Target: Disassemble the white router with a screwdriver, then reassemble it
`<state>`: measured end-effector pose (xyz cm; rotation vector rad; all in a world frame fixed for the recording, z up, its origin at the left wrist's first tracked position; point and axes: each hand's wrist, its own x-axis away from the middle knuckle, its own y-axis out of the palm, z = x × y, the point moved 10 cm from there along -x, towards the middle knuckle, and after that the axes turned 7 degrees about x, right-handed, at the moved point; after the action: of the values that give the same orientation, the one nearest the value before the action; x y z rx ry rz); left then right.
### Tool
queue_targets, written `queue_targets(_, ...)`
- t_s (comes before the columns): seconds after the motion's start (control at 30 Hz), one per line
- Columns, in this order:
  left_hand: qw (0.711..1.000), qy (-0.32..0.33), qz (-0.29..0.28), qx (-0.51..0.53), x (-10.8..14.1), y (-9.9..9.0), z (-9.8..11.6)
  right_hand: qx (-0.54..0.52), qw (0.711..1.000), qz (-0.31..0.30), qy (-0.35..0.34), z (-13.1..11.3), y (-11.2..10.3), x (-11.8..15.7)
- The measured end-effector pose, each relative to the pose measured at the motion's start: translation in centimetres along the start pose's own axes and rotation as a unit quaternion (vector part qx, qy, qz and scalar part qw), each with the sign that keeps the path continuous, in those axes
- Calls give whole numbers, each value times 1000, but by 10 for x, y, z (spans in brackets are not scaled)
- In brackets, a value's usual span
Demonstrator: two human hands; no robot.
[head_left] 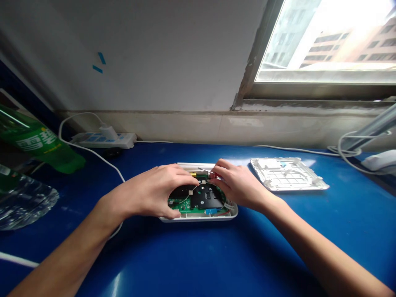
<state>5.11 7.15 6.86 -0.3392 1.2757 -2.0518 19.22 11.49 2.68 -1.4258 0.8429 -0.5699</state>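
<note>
An opened white device case (199, 220) lies on the blue table, with a green circuit board (185, 209), a black plate (208, 198) and thin wires inside. My left hand (151, 189) grips the case from its left side, thumb at the front edge and forefinger reaching over the board. My right hand (238, 183) is closed at the rear right of the case. Between its fingers is a thin metal-tipped tool (204, 170), its tip pointing left; the fingers hide most of it, so its exact kind is unclear.
A white cover (291, 174) lies inside up to the right. Behind on the left are a power strip (120, 140) with a plug and white cable, and a green bottle (40, 142). A clear bottle (24, 202) is at far left. A lamp arm (368, 128) stands right.
</note>
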Motion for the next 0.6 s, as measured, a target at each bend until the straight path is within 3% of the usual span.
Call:
queue_targets(0.37, 1000, -9, 0, 28, 6, 1, -9, 16, 1000, 4, 8, 2, 1, 0)
queue_targets(0.6, 998, -55, 1, 5, 13, 3, -29, 30, 1000, -1, 9, 0, 0, 0)
